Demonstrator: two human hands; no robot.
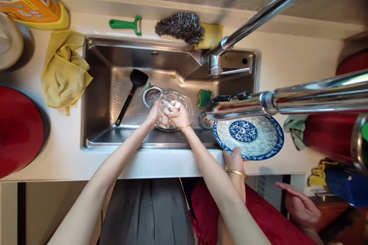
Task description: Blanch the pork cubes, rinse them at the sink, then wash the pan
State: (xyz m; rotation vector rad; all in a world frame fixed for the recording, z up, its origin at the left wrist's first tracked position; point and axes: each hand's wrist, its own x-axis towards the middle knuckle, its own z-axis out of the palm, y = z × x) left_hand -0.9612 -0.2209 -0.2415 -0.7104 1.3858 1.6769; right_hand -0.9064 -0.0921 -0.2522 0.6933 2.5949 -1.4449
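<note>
A clear glass bowl [186,101] stands in the steel sink with pale, whitish food pieces [164,120] and some liquid in it; their exact kind is unclear. My left hand [153,114] is at the bowl's left side, its fingers partly hidden and blurred among the contents. Over the right part of the bowl, my right hand [180,116] has its fingers closed around several white pieces [173,105]. Beside the bowl are a drain strainer [152,93] and a black spatula [138,78].
At the right, another person's hand [234,158] holds a blue-and-white plate [244,134] over the sink edge. The chrome faucet [244,107] reaches across above it. A green-yellow sponge [204,98] lies in the sink. Behind are a green peeler [125,24] and steel wool [182,26].
</note>
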